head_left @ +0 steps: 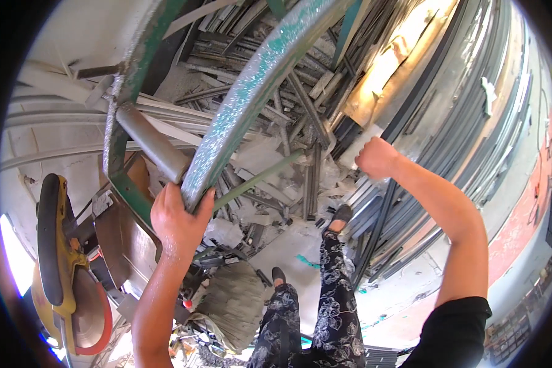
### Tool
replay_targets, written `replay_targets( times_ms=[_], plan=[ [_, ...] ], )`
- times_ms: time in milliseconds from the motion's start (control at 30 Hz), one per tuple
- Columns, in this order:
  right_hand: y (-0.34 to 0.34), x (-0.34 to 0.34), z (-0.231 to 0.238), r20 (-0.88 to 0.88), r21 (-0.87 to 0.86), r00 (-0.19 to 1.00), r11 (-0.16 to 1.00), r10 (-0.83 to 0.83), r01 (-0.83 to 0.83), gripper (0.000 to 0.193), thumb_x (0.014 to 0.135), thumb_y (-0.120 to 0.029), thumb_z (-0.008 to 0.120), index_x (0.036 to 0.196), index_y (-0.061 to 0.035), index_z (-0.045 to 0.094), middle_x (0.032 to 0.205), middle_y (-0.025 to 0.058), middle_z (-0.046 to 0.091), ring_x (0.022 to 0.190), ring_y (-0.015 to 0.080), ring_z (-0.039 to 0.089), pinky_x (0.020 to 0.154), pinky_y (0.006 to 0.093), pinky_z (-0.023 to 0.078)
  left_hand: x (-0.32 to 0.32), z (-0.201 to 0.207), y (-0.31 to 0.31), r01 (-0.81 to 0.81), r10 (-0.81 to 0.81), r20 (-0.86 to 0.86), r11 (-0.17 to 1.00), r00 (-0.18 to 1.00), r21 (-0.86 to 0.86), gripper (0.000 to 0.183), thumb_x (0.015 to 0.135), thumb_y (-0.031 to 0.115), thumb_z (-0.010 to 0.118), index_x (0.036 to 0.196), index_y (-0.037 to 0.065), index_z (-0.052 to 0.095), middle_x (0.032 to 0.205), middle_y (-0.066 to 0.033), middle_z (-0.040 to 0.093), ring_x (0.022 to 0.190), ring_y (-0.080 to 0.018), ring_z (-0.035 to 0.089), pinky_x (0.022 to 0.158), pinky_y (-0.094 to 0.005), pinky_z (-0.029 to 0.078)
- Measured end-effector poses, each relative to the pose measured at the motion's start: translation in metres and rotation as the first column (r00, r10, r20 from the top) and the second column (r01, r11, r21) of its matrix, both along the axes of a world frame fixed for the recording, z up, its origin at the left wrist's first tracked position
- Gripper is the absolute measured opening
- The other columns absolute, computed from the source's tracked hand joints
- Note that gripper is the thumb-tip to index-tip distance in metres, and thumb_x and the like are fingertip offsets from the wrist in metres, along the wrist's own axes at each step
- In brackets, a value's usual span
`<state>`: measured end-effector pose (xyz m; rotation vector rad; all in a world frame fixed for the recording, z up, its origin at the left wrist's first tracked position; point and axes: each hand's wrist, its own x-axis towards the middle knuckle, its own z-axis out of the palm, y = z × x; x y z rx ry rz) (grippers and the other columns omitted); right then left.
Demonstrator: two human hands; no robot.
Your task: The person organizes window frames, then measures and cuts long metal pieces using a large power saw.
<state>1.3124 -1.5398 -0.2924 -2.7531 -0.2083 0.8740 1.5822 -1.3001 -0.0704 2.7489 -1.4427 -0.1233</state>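
Observation:
A worn green metal frame with a roller [153, 142] runs up from the left. My left hand [179, 214] is on the near end of its long beam [245, 92], fingers curled over the edge and thumb on the beam's right side. The beam's green paint is chipped and covered in pale dust and shavings. My right hand [378, 158] is raised in a fist on the other side, over the heap of offcuts. A pale piece [356, 150] shows beside its knuckles; whether the hand holds it, I cannot tell.
Bar and profile offcuts [276, 116] lie heaped beyond the beam. Long dark strips [472, 141] are stacked on the right. At the left stands a yellow cut-off saw with a round blade [86, 306]. My feet stand on a pale, littered floor [288, 254].

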Motion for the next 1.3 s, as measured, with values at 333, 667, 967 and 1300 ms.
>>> replay_targets(
  times_ms=[333, 667, 967, 1300],
  plan=[
    [0.000, -0.066, 0.253, 0.570, 0.060, 0.815, 0.995, -0.102, 0.083, 0.022, 0.056, -0.023, 0.062, 0.049, -0.0126, 0.044, 0.046, 0.0010, 0.043, 0.045, 0.0201, 0.046, 0.045, 0.0340, 0.035, -0.005, 0.000, -0.005, 0.038, -0.030, 0.089, 0.995, 0.996, -0.088, 0.042, 0.074, 0.037, 0.070, 0.070, 0.002, 0.048, 0.069, -0.0171, 0.055, 0.066, -0.0370, 0.057, 0.059, -0.0451, 0.047],
    [0.272, -0.097, 0.367, 0.381, 0.463, 0.893, 0.885, -0.240, 0.040, 0.013, 0.065, -0.021, 0.057, 0.057, -0.0112, 0.059, 0.057, 0.0021, 0.059, 0.057, 0.0209, 0.060, 0.057, 0.0339, 0.045, -0.034, -0.001, 0.019, -0.040, 0.093, 0.310, 0.984, 0.946, -0.173, 0.061, 0.075, 0.034, 0.069, 0.113, -0.007, 0.044, 0.116, -0.0248, 0.049, 0.109, -0.0384, 0.048, 0.092, -0.0427, 0.041],
    [0.530, -0.050, 0.313, 0.595, 0.517, 0.704, 0.855, -0.387, 0.033, 0.019, 0.069, -0.021, 0.057, 0.075, -0.0049, 0.065, 0.073, 0.0119, 0.062, 0.069, 0.0301, 0.061, 0.062, 0.0416, 0.048, -0.233, 0.086, 0.109, 0.082, 0.236, -0.851, 0.971, -0.470, 0.223, 0.047, 0.087, 0.051, 0.055, 0.093, 0.005, 0.051, 0.070, -0.0048, 0.056, 0.053, -0.0162, 0.055, 0.051, -0.0279, 0.046],
    [0.466, -0.112, 0.366, 0.546, 0.718, 0.344, 0.638, -0.764, 0.276, 0.018, 0.080, -0.023, 0.057, 0.077, -0.0054, 0.056, 0.077, 0.0103, 0.057, 0.075, 0.0280, 0.058, 0.066, 0.0399, 0.046, -0.187, 0.160, 0.410, -0.025, 0.285, -0.958, 0.958, 0.017, 0.285, 0.034, 0.082, 0.035, 0.067, 0.068, 0.009, 0.050, 0.053, 0.0003, 0.050, 0.045, -0.0093, 0.047, 0.046, -0.0245, 0.037]
  ],
)
